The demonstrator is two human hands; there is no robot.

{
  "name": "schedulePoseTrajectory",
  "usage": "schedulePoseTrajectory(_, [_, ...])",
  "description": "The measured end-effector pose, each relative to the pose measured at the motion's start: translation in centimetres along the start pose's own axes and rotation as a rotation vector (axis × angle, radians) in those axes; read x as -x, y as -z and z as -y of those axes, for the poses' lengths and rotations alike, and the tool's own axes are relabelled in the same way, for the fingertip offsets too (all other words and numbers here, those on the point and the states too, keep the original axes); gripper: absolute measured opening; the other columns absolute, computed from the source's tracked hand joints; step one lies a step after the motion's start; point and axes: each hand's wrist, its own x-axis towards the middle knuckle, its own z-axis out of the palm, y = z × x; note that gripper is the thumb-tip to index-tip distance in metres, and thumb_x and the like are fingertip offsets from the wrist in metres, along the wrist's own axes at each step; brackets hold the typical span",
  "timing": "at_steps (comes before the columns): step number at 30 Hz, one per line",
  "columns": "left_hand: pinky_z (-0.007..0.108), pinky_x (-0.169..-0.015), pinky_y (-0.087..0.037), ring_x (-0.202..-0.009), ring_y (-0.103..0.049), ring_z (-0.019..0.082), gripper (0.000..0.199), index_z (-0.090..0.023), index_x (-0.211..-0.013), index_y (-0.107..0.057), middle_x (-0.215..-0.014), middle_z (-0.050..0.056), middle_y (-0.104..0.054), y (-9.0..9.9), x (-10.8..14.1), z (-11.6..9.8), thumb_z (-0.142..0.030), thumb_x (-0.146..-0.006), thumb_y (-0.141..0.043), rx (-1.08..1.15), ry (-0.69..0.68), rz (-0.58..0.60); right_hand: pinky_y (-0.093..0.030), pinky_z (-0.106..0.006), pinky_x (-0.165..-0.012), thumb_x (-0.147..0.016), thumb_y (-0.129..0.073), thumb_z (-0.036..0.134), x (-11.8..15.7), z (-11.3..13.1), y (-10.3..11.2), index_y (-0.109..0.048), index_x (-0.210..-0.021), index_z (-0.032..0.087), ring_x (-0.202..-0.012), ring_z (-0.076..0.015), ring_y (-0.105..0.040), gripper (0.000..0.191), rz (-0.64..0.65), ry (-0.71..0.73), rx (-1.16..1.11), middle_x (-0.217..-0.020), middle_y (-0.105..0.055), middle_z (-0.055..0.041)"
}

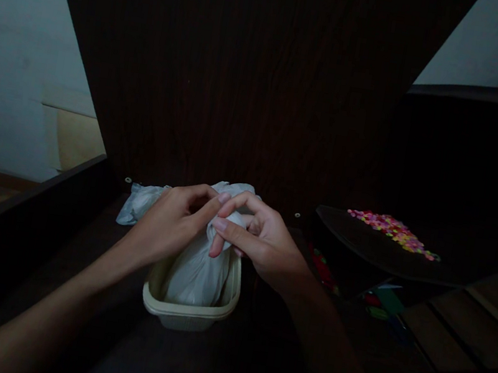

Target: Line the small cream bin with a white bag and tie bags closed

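Note:
A white plastic bag (199, 276), bulging with contents I cannot make out, sits in a cream-coloured rectangular tub (188, 312). Both hands are at the bag's gathered top, above the tub. My left hand (183, 211) pinches the bag from the left, its thumb stretched toward the right hand. From the right, my right hand (257, 235) grips the twisted neck between thumb and fingers. The tub's far part is hidden behind the hands and the bag.
A clear plastic bag (138, 204) with pale contents lies left of the tub. On a dark shelf (363, 242) at the right is a garland of pink and yellow beads or petals (395, 232). A tall dark wooden panel (237, 84) rises behind; a raised edge (23, 207) runs along the left.

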Motion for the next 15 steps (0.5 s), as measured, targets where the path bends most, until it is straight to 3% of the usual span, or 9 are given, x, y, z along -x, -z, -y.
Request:
schedulePoseTrajectory(8, [0.025,-0.071,-0.052,-0.082,-0.069,0.017,0.031,-0.019,-0.109,-0.067,-0.092,0.002,-0.073,-0.4,0.1,1.9,-0.037,-0.086,-0.076,0.711,0.062,0.152,-0.040,-0.021,-0.055,-0.082,-0.072,0.021,0.4,0.5,0.2,-0.051,-0.087,0.021,-0.056,-0.0095,-0.055,0.022,-0.022,-0.047,0.027,-0.061,-0.063,0.0055])
schedulePoseTrajectory(11, [0.026,-0.072,-0.055,-0.079,-0.070,0.016,0.036,-0.020,-0.111,-0.063,-0.095,0.002,-0.073,-0.3,0.0,2.0,-0.029,-0.081,-0.081,0.789,0.072,0.197,-0.040,-0.021,-0.052,-0.079,-0.076,0.021,0.4,0.4,0.5,-0.049,-0.086,0.022,-0.055,-0.0094,-0.055,0.028,-0.037,-0.055,0.036,-0.064,-0.060,0.0068])
schedulePoseTrajectory(15, [0.024,-0.069,-0.054,-0.067,-0.064,0.011,0.039,-0.020,-0.103,-0.060,-0.087,-0.001,-0.070,0.1,0.0,1.5,-0.021,-0.074,-0.085,0.712,0.122,0.192,-0.040,-0.019,-0.048,-0.078,-0.076,0.022,0.0,0.0,0.7,-0.048,-0.082,0.021,-0.051,-0.0083,-0.055,0.029,-0.141,-0.084,0.068,-0.058,-0.057,0.0082])
